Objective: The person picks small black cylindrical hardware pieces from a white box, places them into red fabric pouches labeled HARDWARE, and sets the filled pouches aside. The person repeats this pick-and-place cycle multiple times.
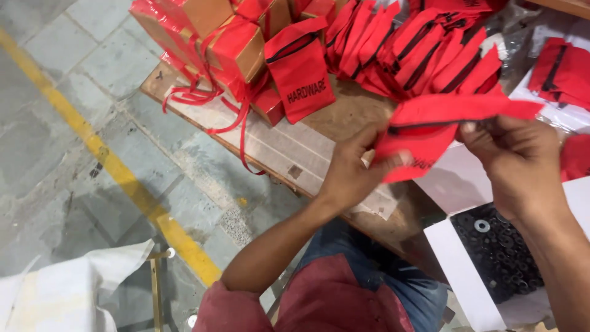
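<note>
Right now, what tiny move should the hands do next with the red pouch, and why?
Probably pull the zipper open. Both the left hand and the right hand pinch the red pouch at its black zipper, which looks closed, and a white box of washers sits just below.

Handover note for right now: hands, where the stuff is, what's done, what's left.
Left hand: grips the lower left edge of a red zip pouch.
Right hand: pinches the same pouch at its zipper end, held above the wooden table.
Row of red pouches stands at the back; tied red boxes back left.
White box of metal washers sits below the right hand.
Done: many pouches lined up. Cannot tell whether the held pouch is filled or its zip shut.
</note>
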